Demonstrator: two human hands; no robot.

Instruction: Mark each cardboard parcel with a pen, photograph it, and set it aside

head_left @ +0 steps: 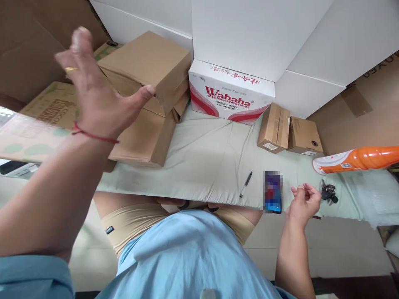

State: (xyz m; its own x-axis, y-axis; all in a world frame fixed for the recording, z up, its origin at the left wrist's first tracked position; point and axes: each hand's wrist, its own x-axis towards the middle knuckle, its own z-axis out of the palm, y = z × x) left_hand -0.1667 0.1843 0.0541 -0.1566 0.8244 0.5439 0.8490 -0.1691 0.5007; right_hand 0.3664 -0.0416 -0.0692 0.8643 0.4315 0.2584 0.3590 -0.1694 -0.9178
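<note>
My left hand (96, 89) is raised at the upper left, in front of the stacked brown cardboard boxes (146, 62). Its fingers are stretched out, the thumb spread wide, and nothing is in it. Whether the thumb touches a box, I cannot tell. At the lower right my right hand (304, 201) hovers by the table's front edge, fingers loosely curled and partly apart, with no object visible in it. To its left lies a phone (276, 207) with a blurred screen; to its right lies a bunch of keys (328, 193). A black pen (246, 184) rests left of the phone.
A white and red Wahaha water carton (230, 93) stands against the wall. Two small brown boxes (272, 128) sit right of it. An orange and white bottle (358, 160) is at the right. A printed carton (52, 106) lies behind my left forearm. Pale cloth (199, 162) covers the table.
</note>
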